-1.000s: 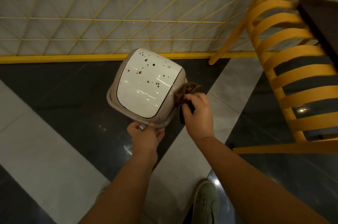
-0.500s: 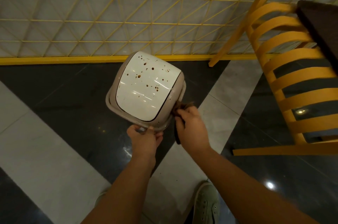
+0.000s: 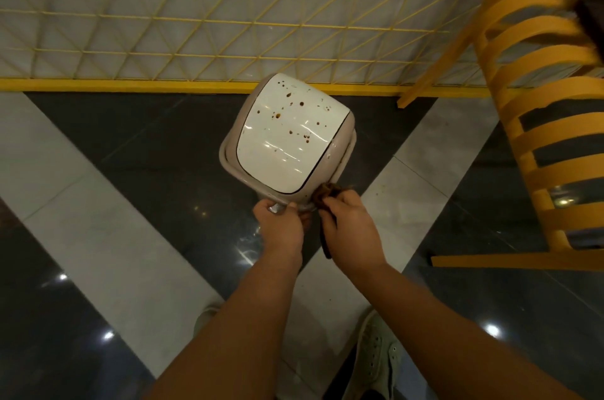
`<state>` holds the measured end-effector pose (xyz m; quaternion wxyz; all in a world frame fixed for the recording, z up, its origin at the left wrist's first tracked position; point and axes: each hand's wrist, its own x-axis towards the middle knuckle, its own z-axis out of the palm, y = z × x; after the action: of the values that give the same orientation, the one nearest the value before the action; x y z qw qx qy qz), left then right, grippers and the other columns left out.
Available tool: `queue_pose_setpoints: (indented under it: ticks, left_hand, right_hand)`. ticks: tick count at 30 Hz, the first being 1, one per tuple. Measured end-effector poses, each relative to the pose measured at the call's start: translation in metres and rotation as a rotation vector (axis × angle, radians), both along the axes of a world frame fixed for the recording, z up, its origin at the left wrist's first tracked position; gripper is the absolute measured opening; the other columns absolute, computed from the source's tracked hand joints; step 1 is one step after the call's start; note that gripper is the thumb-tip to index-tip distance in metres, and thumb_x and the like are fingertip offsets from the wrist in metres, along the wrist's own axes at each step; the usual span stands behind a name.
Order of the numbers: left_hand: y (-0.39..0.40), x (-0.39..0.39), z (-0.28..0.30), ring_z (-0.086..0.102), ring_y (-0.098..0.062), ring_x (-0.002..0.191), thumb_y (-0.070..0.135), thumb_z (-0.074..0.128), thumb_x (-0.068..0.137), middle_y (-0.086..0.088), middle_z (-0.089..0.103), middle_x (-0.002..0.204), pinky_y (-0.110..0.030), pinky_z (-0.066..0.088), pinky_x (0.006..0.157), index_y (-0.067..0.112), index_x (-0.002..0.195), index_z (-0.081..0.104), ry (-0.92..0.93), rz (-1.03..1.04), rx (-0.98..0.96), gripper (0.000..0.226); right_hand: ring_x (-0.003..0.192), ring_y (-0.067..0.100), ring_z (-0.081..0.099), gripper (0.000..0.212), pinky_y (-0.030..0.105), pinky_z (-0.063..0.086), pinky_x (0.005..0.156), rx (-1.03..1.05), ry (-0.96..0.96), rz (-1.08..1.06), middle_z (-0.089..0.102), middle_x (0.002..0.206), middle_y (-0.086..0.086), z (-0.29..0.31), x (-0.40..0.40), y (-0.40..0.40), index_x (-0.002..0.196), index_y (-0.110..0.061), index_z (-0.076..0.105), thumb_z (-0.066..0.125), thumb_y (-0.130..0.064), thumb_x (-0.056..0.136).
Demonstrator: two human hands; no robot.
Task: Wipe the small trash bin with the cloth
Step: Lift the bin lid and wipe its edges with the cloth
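The small trash bin (image 3: pixel 284 151) stands on the floor just ahead of me, beige with a glossy white lid speckled with brown spots. My left hand (image 3: pixel 281 225) grips its near rim at a metal part. My right hand (image 3: pixel 351 229) holds a dark brown cloth (image 3: pixel 323 195) bunched against the bin's near right corner, with a strip of cloth hanging below the palm.
A yellow wire-grid fence (image 3: pixel 196 23) with a yellow base rail runs behind the bin. A yellow slatted chair (image 3: pixel 536 125) stands at the right, its runner on the floor. The floor has dark and light grey tiles. My pale shoe (image 3: pixel 376 357) shows below.
My right hand has slid the cloth from the bin's right side down toward its near right corner, close to my left hand. The left hand keeps its grip on the near rim.
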<state>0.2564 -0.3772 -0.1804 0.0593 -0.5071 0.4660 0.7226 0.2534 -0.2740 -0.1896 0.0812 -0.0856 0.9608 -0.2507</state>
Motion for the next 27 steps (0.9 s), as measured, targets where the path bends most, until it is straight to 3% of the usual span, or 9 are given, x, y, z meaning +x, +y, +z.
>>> queue_pose_setpoints:
  ticks: [3, 6, 12, 16, 22, 24, 27]
  left_hand:
    - [-0.002, 0.000, 0.001, 0.058, -0.030, 0.108, 0.008, 0.054, 0.093, -0.014, 0.055, 0.120, -0.047, 0.048, 0.099, 0.026, 0.117, 0.036, -0.041, -0.055, -0.081, 0.035]
    - [-0.001, -0.001, 0.001, 0.057, -0.031, 0.107, 0.009, 0.053, 0.093, -0.015, 0.055, 0.118, -0.048, 0.049, 0.097, 0.026, 0.114, 0.036, -0.038, -0.048, -0.104, 0.032]
    - [-0.003, -0.005, -0.009, 0.065, -0.029, 0.101, 0.000, 0.051, 0.094, -0.018, 0.057, 0.118, -0.040, 0.055, 0.088, 0.028, 0.118, 0.036, 0.035, 0.037, 0.065, 0.040]
    - [-0.002, -0.007, -0.008, 0.065, -0.028, 0.100, -0.001, 0.048, 0.095, -0.017, 0.054, 0.126, -0.036, 0.054, 0.085, 0.025, 0.125, 0.036, 0.066, 0.068, 0.085, 0.041]
    - [-0.001, -0.008, -0.008, 0.065, -0.029, 0.101, -0.002, 0.048, 0.094, -0.019, 0.053, 0.127, -0.035, 0.055, 0.080, 0.029, 0.119, 0.035, 0.066, 0.084, 0.073, 0.041]
    - [-0.002, -0.007, -0.008, 0.065, -0.027, 0.098, -0.002, 0.050, 0.094, -0.019, 0.054, 0.126, -0.034, 0.054, 0.081, 0.029, 0.119, 0.034, 0.071, 0.070, 0.078, 0.043]
    - [-0.004, -0.007, -0.007, 0.065, -0.028, 0.101, -0.002, 0.052, 0.093, -0.018, 0.055, 0.126, -0.034, 0.054, 0.080, 0.029, 0.118, 0.034, 0.061, 0.056, 0.097, 0.043]
  right_hand:
    - [0.089, 0.007, 0.047, 0.026, 0.012, 0.039, 0.079, 0.010, -0.056, 0.088, 0.053, 0.114, -0.001, 0.000, 0.009, -0.010, 0.118, -0.023, 0.060, 0.046, -0.028, 0.097]
    - [0.092, 0.013, 0.053, 0.025, 0.014, 0.042, 0.078, -0.002, 0.005, 0.092, 0.055, 0.111, 0.001, 0.002, 0.006, -0.010, 0.117, -0.022, 0.063, 0.051, -0.024, 0.095]
    - [0.079, 0.020, 0.059, 0.018, 0.016, 0.042, 0.064, 0.039, 0.135, 0.085, 0.061, 0.095, 0.007, -0.005, -0.009, 0.011, 0.102, -0.013, 0.071, 0.066, -0.012, 0.085]
    - [0.088, 0.018, 0.058, 0.021, 0.002, 0.029, 0.072, -0.016, 0.136, -0.085, 0.060, 0.106, 0.007, -0.002, -0.026, 0.017, 0.109, -0.013, 0.068, 0.060, -0.014, 0.089]
    - [0.085, 0.008, 0.053, 0.022, -0.002, 0.028, 0.070, -0.032, 0.116, 0.010, 0.060, 0.104, 0.005, -0.006, -0.010, 0.011, 0.110, -0.015, 0.068, 0.059, -0.017, 0.091]
    - [0.084, 0.005, 0.047, 0.021, 0.000, 0.031, 0.070, -0.068, 0.125, -0.073, 0.059, 0.105, 0.005, -0.006, -0.024, 0.014, 0.109, -0.014, 0.068, 0.058, -0.016, 0.091]
    - [0.094, 0.008, 0.049, 0.025, 0.012, 0.036, 0.084, -0.118, 0.044, -0.284, 0.054, 0.117, 0.002, -0.004, -0.062, 0.015, 0.117, -0.018, 0.064, 0.053, -0.020, 0.094]
